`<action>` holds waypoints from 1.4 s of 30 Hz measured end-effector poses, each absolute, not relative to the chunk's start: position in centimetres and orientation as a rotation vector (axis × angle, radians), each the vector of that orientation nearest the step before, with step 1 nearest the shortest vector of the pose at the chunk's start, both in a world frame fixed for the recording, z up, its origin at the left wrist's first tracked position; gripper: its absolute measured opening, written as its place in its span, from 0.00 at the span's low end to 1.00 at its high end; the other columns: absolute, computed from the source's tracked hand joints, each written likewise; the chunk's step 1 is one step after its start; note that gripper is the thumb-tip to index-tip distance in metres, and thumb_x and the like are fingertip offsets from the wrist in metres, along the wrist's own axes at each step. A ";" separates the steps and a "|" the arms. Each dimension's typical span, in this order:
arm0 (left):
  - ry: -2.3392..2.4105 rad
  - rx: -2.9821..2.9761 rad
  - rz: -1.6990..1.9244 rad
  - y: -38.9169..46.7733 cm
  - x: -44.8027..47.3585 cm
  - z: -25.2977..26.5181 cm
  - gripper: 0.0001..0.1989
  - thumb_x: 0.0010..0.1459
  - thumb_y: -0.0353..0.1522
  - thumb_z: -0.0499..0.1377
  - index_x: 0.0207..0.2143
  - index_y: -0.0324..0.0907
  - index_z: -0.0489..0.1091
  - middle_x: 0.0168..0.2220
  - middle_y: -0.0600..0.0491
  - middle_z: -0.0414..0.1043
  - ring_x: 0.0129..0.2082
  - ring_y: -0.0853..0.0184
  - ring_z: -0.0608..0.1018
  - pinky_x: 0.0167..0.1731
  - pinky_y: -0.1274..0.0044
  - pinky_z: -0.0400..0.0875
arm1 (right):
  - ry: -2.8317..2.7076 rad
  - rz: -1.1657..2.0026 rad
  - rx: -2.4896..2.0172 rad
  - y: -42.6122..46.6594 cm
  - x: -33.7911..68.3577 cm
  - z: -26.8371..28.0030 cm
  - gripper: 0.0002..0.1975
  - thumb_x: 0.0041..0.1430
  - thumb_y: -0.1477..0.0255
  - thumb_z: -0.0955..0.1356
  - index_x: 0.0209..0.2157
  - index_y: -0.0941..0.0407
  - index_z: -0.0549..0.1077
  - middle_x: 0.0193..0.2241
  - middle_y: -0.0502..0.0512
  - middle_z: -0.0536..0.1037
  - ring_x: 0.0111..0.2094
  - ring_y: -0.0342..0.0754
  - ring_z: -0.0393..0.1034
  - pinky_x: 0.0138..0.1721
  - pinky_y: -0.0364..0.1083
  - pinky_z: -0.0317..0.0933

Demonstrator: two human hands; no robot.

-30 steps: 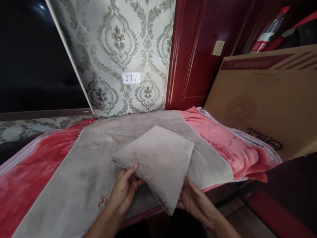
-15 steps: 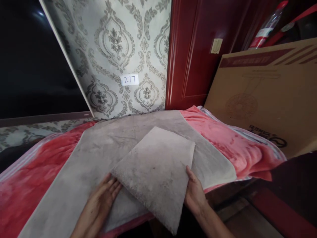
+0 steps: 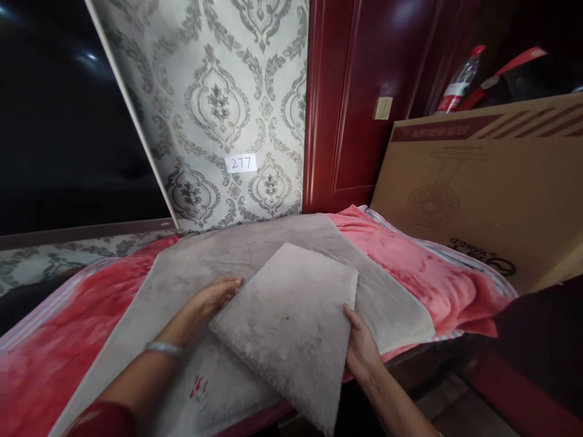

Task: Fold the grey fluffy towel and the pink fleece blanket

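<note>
A folded grey plush cloth (image 3: 289,325) lies tilted like a diamond, its lowest corner reaching past the front edge of the covered surface. My right hand (image 3: 362,349) grips its right edge, thumb on top and the fingers hidden underneath. On the other side, my left hand (image 3: 218,295) has its fingers stretched out at the cloth's upper left edge; whether they touch it I cannot tell. A light-coloured band circles my left wrist. Under the cloth spreads a larger grey plush cover (image 3: 195,267), with small red marks near my left forearm.
Red and pink blankets (image 3: 109,297) show on both sides of the grey cover. A big cardboard box (image 3: 492,200) stands at the right, with a red-capped bottle (image 3: 460,82) behind it. A dark screen (image 3: 77,133) is at the left, and a paper label (image 3: 241,162) sticks to the wall.
My left hand has moved up and forward, from the cloth's left corner to along its upper left edge. My right hand keeps its hold. The view has tilted up slightly.
</note>
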State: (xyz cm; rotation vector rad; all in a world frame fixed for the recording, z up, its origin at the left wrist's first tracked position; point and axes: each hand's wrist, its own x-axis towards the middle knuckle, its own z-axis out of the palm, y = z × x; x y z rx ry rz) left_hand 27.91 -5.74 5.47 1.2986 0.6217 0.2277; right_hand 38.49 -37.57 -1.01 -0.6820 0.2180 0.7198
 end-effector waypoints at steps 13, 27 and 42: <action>0.432 1.442 0.211 -6.1 33.3 3.2 0.15 0.40 0.32 0.73 0.33 0.39 0.79 0.33 0.51 0.80 0.35 0.62 0.77 0.39 0.75 0.67 | 0.097 0.764 -0.858 -38.1 38.9 -3.0 0.16 0.50 0.63 0.74 0.39 0.56 0.79 0.37 0.58 0.85 0.47 0.61 0.79 0.53 0.59 0.70; 0.384 1.401 0.076 -5.0 34.6 3.7 0.32 0.35 0.37 0.77 0.46 0.40 0.76 0.42 0.47 0.80 0.35 0.61 0.81 0.35 0.74 0.74 | 0.217 0.799 -0.816 -37.5 38.2 -1.0 0.16 0.50 0.64 0.75 0.38 0.58 0.79 0.37 0.62 0.84 0.48 0.61 0.78 0.53 0.58 0.70; 0.388 1.417 0.120 -5.7 33.9 5.3 0.37 0.40 0.41 0.74 0.56 0.51 0.74 0.68 0.49 0.61 0.69 0.46 0.60 0.66 0.58 0.57 | 0.080 0.621 -0.623 -36.0 38.4 -2.0 0.25 0.48 0.62 0.77 0.47 0.57 0.77 0.40 0.60 0.84 0.47 0.61 0.77 0.53 0.59 0.69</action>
